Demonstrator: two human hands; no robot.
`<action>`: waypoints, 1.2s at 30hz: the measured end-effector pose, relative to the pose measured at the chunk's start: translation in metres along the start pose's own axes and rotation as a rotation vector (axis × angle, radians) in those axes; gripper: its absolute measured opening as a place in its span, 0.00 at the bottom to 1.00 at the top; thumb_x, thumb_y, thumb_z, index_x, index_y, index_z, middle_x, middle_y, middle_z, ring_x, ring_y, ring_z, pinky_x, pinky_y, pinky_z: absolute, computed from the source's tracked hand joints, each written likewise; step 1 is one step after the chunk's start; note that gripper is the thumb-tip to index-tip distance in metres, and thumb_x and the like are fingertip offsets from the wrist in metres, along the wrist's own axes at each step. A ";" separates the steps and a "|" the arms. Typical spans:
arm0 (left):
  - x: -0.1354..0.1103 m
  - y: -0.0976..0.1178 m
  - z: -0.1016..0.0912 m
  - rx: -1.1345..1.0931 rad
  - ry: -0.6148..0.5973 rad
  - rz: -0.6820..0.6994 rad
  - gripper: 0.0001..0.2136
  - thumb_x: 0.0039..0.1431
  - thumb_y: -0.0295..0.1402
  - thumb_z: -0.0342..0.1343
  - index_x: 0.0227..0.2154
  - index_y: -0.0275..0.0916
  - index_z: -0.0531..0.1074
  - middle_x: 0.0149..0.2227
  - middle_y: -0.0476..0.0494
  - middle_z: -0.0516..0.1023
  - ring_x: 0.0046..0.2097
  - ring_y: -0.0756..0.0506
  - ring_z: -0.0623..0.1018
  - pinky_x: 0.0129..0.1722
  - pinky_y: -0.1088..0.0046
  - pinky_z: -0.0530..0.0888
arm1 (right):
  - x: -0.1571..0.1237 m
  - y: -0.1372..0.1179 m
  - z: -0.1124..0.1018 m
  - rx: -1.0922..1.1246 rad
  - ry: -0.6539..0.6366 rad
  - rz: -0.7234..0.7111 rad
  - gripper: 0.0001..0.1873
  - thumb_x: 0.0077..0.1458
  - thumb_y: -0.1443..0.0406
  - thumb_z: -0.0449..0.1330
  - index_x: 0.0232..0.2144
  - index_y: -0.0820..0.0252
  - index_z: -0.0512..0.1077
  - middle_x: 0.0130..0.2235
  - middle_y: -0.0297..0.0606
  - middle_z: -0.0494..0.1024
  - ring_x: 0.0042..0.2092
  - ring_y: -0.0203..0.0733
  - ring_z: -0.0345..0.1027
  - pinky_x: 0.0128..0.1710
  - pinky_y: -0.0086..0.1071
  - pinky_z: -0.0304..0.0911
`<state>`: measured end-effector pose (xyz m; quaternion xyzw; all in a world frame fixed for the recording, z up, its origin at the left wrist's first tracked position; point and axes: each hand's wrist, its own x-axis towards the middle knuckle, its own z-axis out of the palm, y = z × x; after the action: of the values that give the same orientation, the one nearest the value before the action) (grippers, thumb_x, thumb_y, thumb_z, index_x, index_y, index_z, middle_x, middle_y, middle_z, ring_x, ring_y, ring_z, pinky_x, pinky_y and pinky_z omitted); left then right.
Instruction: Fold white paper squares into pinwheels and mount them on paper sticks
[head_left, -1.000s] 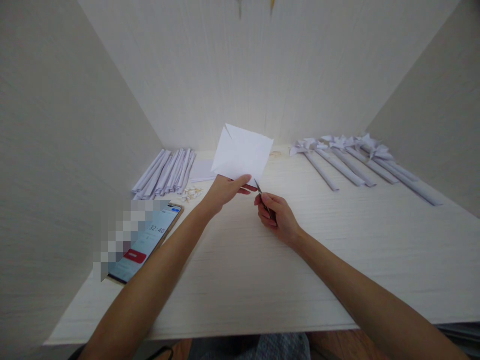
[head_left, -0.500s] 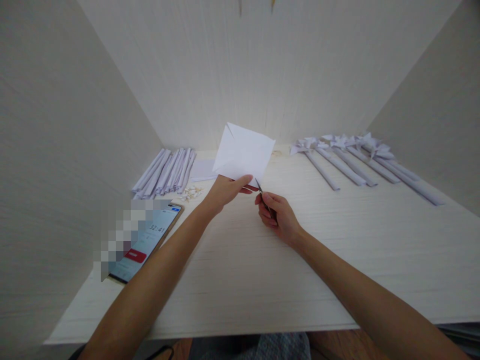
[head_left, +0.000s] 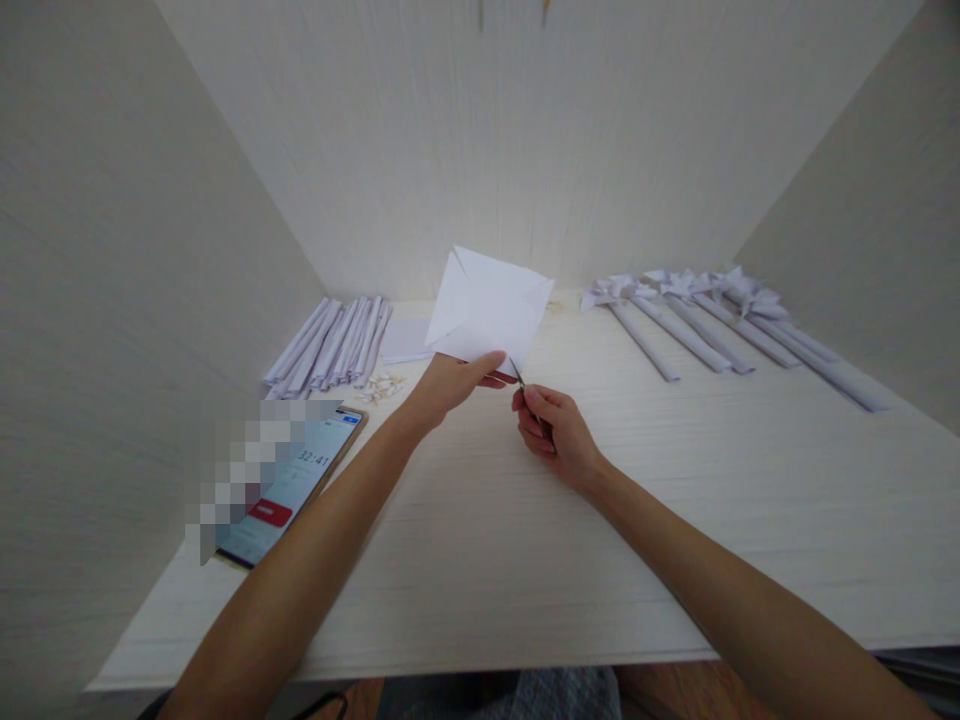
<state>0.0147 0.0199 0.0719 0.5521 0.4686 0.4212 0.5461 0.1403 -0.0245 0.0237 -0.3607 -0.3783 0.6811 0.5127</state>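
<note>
A square white sheet of paper (head_left: 489, 304) is raised over the table, its lower edge pinched in my left hand (head_left: 459, 385), thumb on top and fingers beneath. Slits run inward from its upper corners. My right hand (head_left: 559, 428) is wrapped round a small pair of scissors (head_left: 519, 376), their handles mostly hidden by the fingers. The blade tips meet the paper's lower right corner, close to my left fingertips. Whether the blades are fully closed is hard to make out.
Rolled paper sticks (head_left: 337, 340) lie at the back left, beside a stack of paper (head_left: 405, 340) and scattered small pale pieces (head_left: 382, 387). A phone (head_left: 300, 490) showing a timer lies near my left forearm. Several paper pinwheels (head_left: 682, 286) on sticks lie at the back right.
The paper has shifted very slightly, and a slit now shows at its upper right corner. Both hands stay almost where they were.
</note>
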 end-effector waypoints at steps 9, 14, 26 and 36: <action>0.000 0.000 0.000 -0.016 0.012 -0.012 0.06 0.43 0.28 0.56 0.26 0.31 0.71 0.24 0.47 0.77 0.27 0.50 0.75 0.33 0.72 0.74 | -0.001 -0.001 0.002 -0.001 0.009 0.006 0.14 0.44 0.56 0.57 0.20 0.61 0.62 0.12 0.21 0.53 0.12 0.22 0.39 0.10 0.22 0.29; -0.001 0.001 0.000 -0.022 0.013 -0.020 0.05 0.43 0.28 0.56 0.25 0.31 0.71 0.23 0.47 0.77 0.27 0.50 0.76 0.32 0.73 0.74 | -0.001 -0.001 0.002 0.005 0.018 0.011 0.14 0.44 0.57 0.57 0.20 0.61 0.62 0.12 0.21 0.53 0.12 0.22 0.39 0.10 0.22 0.29; -0.002 0.002 0.001 -0.006 0.035 -0.030 0.05 0.43 0.28 0.56 0.24 0.31 0.72 0.24 0.46 0.77 0.27 0.50 0.76 0.35 0.70 0.75 | 0.000 0.000 0.000 -0.013 0.011 0.001 0.14 0.44 0.57 0.57 0.19 0.61 0.61 0.11 0.21 0.52 0.11 0.22 0.38 0.10 0.21 0.30; -0.001 0.001 0.001 -0.024 0.021 -0.045 0.04 0.43 0.28 0.56 0.23 0.31 0.72 0.22 0.47 0.77 0.26 0.50 0.76 0.35 0.70 0.75 | 0.000 0.000 -0.001 -0.020 0.011 -0.011 0.14 0.44 0.57 0.57 0.18 0.61 0.61 0.11 0.21 0.52 0.11 0.22 0.38 0.10 0.21 0.30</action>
<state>0.0157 0.0184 0.0730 0.5304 0.4816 0.4203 0.5569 0.1408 -0.0242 0.0234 -0.3675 -0.3844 0.6726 0.5146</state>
